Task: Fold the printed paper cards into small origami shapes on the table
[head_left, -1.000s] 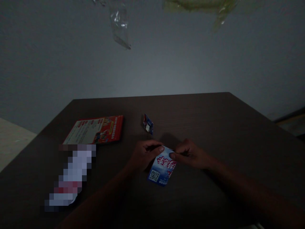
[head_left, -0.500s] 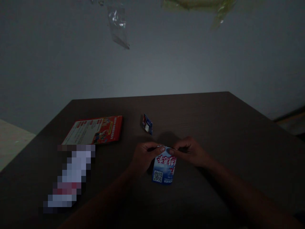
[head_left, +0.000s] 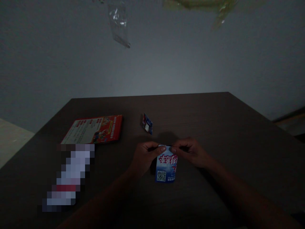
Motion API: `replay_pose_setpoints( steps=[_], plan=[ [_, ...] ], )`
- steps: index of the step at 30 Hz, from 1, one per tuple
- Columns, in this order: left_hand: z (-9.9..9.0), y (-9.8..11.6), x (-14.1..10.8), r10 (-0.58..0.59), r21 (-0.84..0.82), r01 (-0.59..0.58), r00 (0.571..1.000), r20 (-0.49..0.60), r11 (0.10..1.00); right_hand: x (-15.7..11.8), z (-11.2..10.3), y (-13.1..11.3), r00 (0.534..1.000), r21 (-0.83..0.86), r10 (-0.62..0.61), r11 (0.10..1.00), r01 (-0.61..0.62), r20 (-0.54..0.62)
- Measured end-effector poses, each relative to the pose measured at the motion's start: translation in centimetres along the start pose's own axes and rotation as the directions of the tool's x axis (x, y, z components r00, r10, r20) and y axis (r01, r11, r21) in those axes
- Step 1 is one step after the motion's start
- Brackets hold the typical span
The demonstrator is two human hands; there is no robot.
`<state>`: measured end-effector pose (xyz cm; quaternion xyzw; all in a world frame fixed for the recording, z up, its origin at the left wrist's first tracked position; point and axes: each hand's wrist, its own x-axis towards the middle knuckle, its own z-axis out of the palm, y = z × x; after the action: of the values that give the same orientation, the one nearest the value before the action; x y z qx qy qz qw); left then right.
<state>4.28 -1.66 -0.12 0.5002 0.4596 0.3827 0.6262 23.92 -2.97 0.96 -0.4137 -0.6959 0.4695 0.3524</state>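
Note:
A blue and white printed packet (head_left: 167,167) with red lettering and a QR code hangs between my hands, its print upside down. My left hand (head_left: 146,156) pinches its top edge with thumb and fingers, left of the middle. Close beside it, my right hand (head_left: 190,152) pinches the same edge at the right. The two thumbs are a short way apart on the packet's near face. Beyond my hands a small crumpled dark blue wrapper (head_left: 147,124) with red and white parts lies on the table.
A red and white printed booklet or flat pack (head_left: 94,131) lies on the dark table (head_left: 190,109) at the left. Nearer, a blurred-out pale object (head_left: 73,175) lies there. On the wall behind hang a clear plastic bag (head_left: 119,27) and yellowish tape (head_left: 197,3).
The packet's lower end has swung slightly to the right and now hangs straighter. Both hands keep their pinch on its top edge, almost in place.

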Motion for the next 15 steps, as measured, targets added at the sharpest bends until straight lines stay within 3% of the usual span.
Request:
replay_pose_setpoints(
  steps=[2, 6, 10, 15],
  plan=[
    [-0.1, 0.0, 0.1, 0.004, 0.006, -0.004, 1.000, -0.023, 1.000, 0.0, 0.3, 0.0, 0.997, 0.044, 0.019, 0.999, -0.016, -0.078],
    [-0.4, -0.2, 0.2, 0.032, 0.007, -0.032, 0.996, -0.078, 0.999, 0.3, 1.1, 0.2, 0.964, 0.290, 0.148, 0.954, -0.079, -0.223],
    [-0.4, -0.2, 0.1, 0.054, 0.022, -0.052, 0.989, -0.139, 0.998, 0.6, 1.8, 0.5, 0.954, 0.467, 0.247, 0.873, -0.143, -0.168],
    [-0.2, 0.0, 0.1, 0.060, 0.047, -0.052, 0.983, -0.175, 0.998, 0.7, 2.1, 0.5, 0.943, 0.552, 0.292, 0.818, -0.162, -0.157]
  ],
)
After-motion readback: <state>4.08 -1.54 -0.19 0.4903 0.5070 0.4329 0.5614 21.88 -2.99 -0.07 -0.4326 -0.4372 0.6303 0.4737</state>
